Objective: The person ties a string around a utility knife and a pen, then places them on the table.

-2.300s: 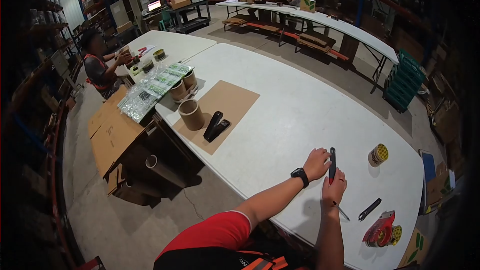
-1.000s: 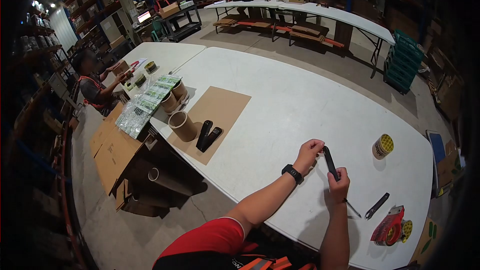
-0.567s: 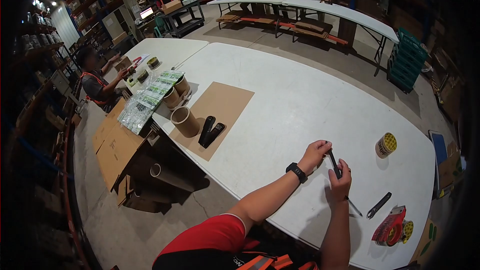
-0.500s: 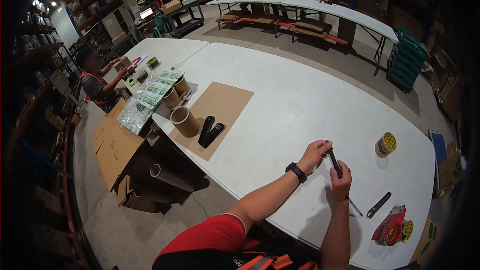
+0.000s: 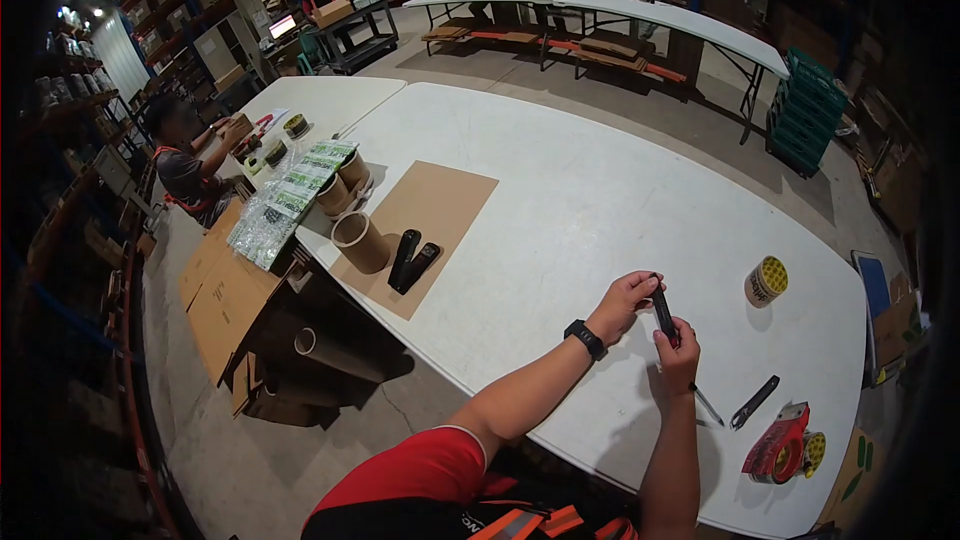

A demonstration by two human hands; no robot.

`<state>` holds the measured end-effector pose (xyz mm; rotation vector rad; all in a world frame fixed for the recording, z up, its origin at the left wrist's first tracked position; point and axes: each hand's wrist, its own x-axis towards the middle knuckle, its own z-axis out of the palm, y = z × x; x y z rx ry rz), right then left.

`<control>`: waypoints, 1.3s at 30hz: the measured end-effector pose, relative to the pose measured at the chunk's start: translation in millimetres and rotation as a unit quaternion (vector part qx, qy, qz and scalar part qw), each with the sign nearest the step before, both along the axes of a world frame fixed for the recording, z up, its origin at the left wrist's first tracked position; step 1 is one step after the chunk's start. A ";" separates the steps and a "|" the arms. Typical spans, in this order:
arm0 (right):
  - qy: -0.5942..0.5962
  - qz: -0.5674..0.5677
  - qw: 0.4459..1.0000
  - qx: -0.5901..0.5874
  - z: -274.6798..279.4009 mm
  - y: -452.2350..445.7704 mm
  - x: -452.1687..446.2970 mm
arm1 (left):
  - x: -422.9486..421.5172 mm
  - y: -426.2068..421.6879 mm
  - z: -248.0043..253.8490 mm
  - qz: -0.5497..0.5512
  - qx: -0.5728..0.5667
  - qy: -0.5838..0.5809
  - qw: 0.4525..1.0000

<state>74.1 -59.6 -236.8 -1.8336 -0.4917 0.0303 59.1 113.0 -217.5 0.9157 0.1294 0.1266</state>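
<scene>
At the far left, a co-worker in an orange-trimmed vest [image 5: 190, 178] is holding a small cardboard box [image 5: 238, 127] over a table. Nearer, flattened cardboard [image 5: 228, 285] is leaning beside the white folding table [image 5: 590, 195], and bubble-wrapped packs with green print [image 5: 292, 192] are lying at its edge, next to short brown cardboard tubes. Another brown tube [image 5: 358, 244] is standing upright on the brown cardboard sheet [image 5: 447, 202], with two black handheld tools [image 5: 412, 262] lying just beside it on the same sheet. Further right, the left hand [image 5: 626, 302], a black watch [image 5: 584, 338] on its wrist, is pinching the upper end of a slim black cutter-like tool [image 5: 662, 310] in a narrow fingertip grip. The right hand [image 5: 680, 352] is closing its fingers around the lower end, so the tool is sitting tilted between both hands, above the tabletop. A thin rod [image 5: 708, 406] is showing beside the right wrist; whether anything is touching it, I cannot tell. Past it, a black box cutter [image 5: 755, 402] is lying near a red tape dispenser [image 5: 778, 448], while a roll of yellow tape [image 5: 766, 282] is standing farther back, well apart from the hands. Beyond the table, green crates [image 5: 805, 115] are standing stacked on the floor.
</scene>
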 end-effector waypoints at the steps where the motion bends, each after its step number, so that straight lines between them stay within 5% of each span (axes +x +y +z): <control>1: 0.012 -0.003 1.000 0.005 3.2 1.1 -1.8 | -1.1 -0.5 1.7 -0.015 0.004 -0.009 1.000; 18: 0.015 -0.013 1.000 0.005 -1.3 0.3 -0.2 | -1.6 -8.9 -0.3 0.032 0.073 -0.002 0.997; 39: -0.013 -0.023 1.000 0.012 9.0 2.3 -5.4 | 2.4 0.1 -3.4 0.073 0.022 -0.017 0.997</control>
